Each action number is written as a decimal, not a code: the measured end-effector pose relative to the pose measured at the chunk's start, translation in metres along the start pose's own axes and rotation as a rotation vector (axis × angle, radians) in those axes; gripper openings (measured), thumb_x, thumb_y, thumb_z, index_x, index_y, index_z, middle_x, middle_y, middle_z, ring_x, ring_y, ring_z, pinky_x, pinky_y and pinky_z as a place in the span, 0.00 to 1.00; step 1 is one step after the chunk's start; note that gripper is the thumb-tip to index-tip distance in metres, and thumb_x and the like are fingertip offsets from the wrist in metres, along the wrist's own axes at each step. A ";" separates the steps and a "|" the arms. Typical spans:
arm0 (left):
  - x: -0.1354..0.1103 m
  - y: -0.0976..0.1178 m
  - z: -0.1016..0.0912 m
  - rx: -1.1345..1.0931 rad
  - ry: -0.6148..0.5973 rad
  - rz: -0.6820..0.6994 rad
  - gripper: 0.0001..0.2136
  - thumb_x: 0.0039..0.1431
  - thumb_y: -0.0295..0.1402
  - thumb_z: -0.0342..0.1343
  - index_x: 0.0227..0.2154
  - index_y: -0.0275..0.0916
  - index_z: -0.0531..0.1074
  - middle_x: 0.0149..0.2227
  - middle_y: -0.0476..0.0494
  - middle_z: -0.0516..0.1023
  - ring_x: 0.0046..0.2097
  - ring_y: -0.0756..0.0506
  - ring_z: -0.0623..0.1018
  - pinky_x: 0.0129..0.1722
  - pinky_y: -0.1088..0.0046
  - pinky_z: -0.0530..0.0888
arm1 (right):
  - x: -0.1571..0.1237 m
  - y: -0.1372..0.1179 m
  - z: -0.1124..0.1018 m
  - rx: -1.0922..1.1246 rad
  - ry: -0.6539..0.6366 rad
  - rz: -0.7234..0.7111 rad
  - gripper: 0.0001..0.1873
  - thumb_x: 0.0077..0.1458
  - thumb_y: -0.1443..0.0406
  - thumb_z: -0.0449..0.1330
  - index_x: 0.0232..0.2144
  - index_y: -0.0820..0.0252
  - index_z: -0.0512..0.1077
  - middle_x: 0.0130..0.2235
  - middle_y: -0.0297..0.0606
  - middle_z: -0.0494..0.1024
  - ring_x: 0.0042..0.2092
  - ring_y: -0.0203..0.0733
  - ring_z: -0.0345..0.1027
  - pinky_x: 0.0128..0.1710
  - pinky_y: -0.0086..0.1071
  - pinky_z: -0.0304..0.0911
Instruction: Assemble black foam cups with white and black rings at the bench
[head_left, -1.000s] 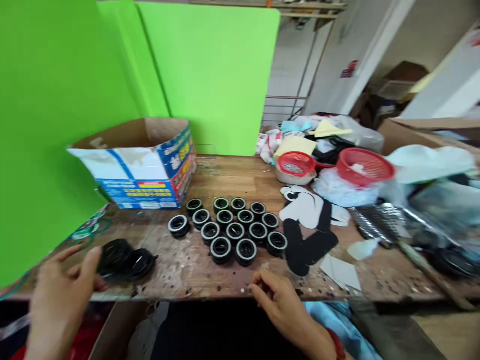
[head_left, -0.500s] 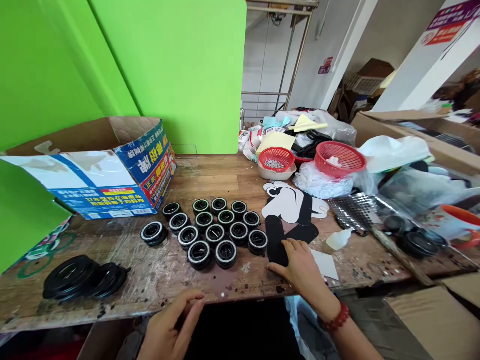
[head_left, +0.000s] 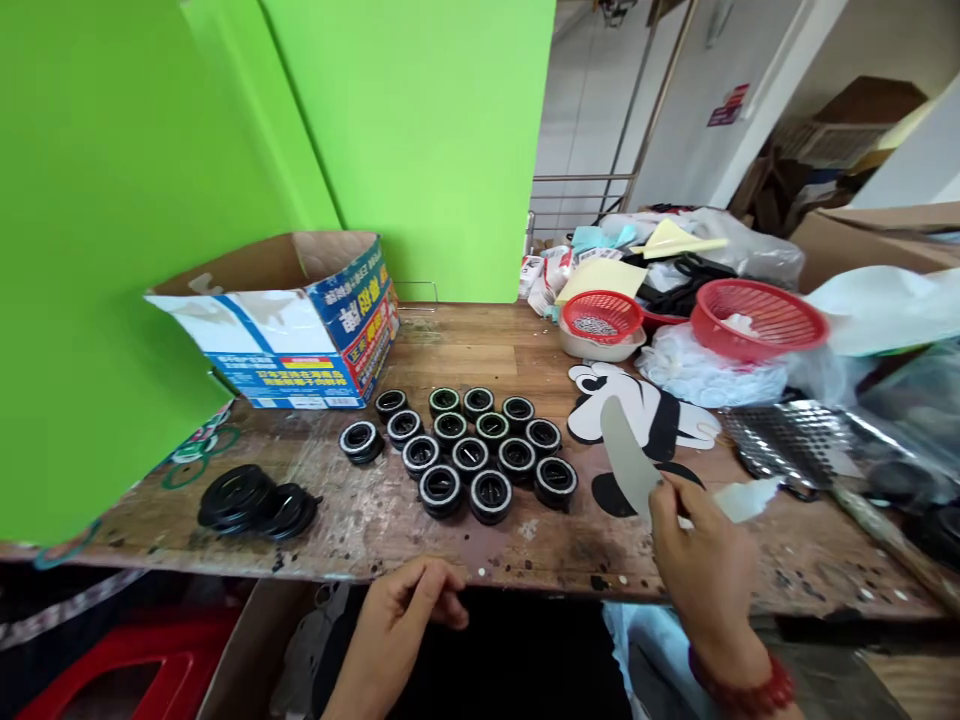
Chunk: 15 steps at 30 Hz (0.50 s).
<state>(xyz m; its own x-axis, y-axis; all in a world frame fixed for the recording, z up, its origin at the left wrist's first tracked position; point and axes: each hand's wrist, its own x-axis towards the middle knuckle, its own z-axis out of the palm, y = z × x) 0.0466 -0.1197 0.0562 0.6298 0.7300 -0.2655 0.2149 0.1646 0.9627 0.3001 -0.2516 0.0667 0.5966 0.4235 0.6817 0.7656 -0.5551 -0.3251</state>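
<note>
In the lower left corner I see a red stool (head_left: pixel 161 640) below the tabletop (head_left: pixel 341 545). Above it, on the left side of the frame, an open cardboard box (head_left: pixel 247 335) stands in front of a green panel (head_left: pixel 420 150), with two black round pieces (head_left: pixel 238 498) lying nearer me. Mid-frame, I have a cluster of black rings (head_left: pixel 470 455) with pale rims. Below them, at the bottom centre, my left hand (head_left: pixel 416 615) is loosely curled; I can't tell whether anything is inside it.

Right of centre, a black-and-white cutout (head_left: pixel 643 412) lies flat, partly covered by a curved pale grey sheet (head_left: pixel 628 455). My right hand (head_left: pixel 701 560), at the lower right, pinches that sheet by its lower end, thumb and fingers closed together. A white thing (head_left: pixel 750 497) shows just beyond the knuckles. Above, to the right, sits a red basket (head_left: pixel 757 335).
</note>
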 end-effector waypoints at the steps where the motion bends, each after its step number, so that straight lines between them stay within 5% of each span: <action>1: 0.000 0.004 0.003 -0.108 -0.029 -0.035 0.26 0.53 0.60 0.55 0.30 0.37 0.78 0.29 0.41 0.80 0.34 0.43 0.80 0.39 0.70 0.76 | -0.003 -0.015 -0.003 0.101 0.037 -0.083 0.11 0.62 0.68 0.50 0.36 0.64 0.74 0.30 0.44 0.78 0.31 0.44 0.71 0.32 0.34 0.60; 4: -0.001 0.014 0.012 -0.409 -0.119 -0.059 0.29 0.52 0.58 0.59 0.47 0.39 0.76 0.46 0.37 0.80 0.49 0.40 0.78 0.52 0.65 0.73 | -0.023 -0.066 -0.006 0.413 -0.047 -0.374 0.12 0.61 0.72 0.52 0.45 0.65 0.71 0.39 0.46 0.79 0.42 0.45 0.72 0.45 0.37 0.64; 7: -0.002 0.019 0.014 -0.553 -0.094 -0.034 0.26 0.52 0.51 0.63 0.49 0.41 0.74 0.47 0.39 0.79 0.49 0.42 0.77 0.52 0.66 0.73 | -0.046 -0.105 0.001 0.613 -0.176 -0.602 0.17 0.59 0.73 0.55 0.51 0.64 0.69 0.46 0.45 0.79 0.48 0.48 0.69 0.49 0.41 0.64; 11: -0.002 0.018 0.002 -0.540 0.024 -0.006 0.19 0.51 0.43 0.67 0.42 0.37 0.76 0.41 0.40 0.80 0.43 0.42 0.77 0.44 0.69 0.73 | -0.058 -0.120 0.018 0.715 -0.325 -0.588 0.20 0.61 0.73 0.55 0.55 0.64 0.67 0.51 0.45 0.76 0.53 0.47 0.64 0.51 0.41 0.64; 15: -0.003 0.015 -0.014 -0.427 0.004 0.034 0.16 0.53 0.41 0.64 0.41 0.36 0.76 0.35 0.43 0.80 0.38 0.44 0.76 0.42 0.70 0.71 | -0.049 -0.120 0.032 0.697 -0.422 -0.565 0.23 0.60 0.73 0.55 0.58 0.60 0.64 0.56 0.44 0.72 0.58 0.50 0.58 0.55 0.47 0.61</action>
<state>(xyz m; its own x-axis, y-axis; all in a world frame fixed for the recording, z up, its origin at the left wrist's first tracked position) 0.0377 -0.1104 0.0718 0.6281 0.7421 -0.2341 -0.1347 0.3999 0.9066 0.1869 -0.1827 0.0515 0.0330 0.7917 0.6101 0.8538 0.2950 -0.4290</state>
